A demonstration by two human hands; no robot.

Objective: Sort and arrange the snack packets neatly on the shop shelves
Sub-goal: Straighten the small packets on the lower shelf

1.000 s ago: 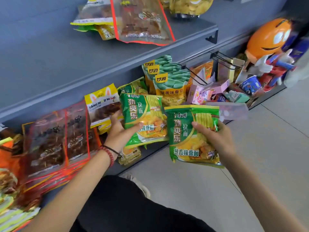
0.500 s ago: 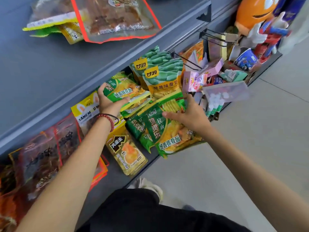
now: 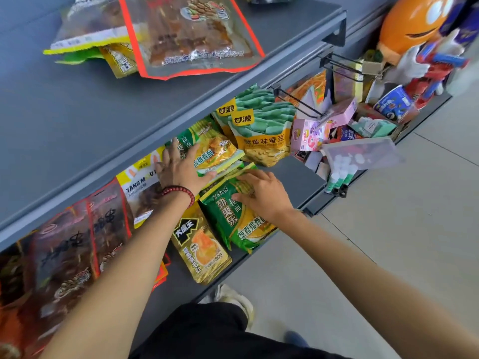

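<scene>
**Left hand (image 3: pixel 181 168) and right hand (image 3: pixel 263 194) pressing on green noodle packets**

Head view: the left hand, a red bead bracelet (image 3: pixel 181 193) circling its wrist, is lying flat with fingers spread and straight on the upper green noodle packet (image 3: pixel 217 149), holding nothing in a grip. That packet is leaning at the back of the lower shelf (image 3: pixel 290 174), just beside the bean packets (image 3: pixel 261 130) standing to its right. The right hand is resting on the lower green noodle packet (image 3: pixel 233 224), its fingers loosely bent over the top edge and its thumb pressing on the face; nothing is being pinched. This packet is lying near the shelf's front edge, touching the upper one and overlapping the gold packet (image 3: pixel 202 255) on its left. A yellow packet (image 3: pixel 140 177) is sitting partly behind the left wrist, and red-edged clear packets (image 3: pixel 77 242) are lining the shelf further left. Another red-edged packet (image 3: pixel 191 35) is lying on the upper shelf (image 3: pixel 77 112).
</scene>
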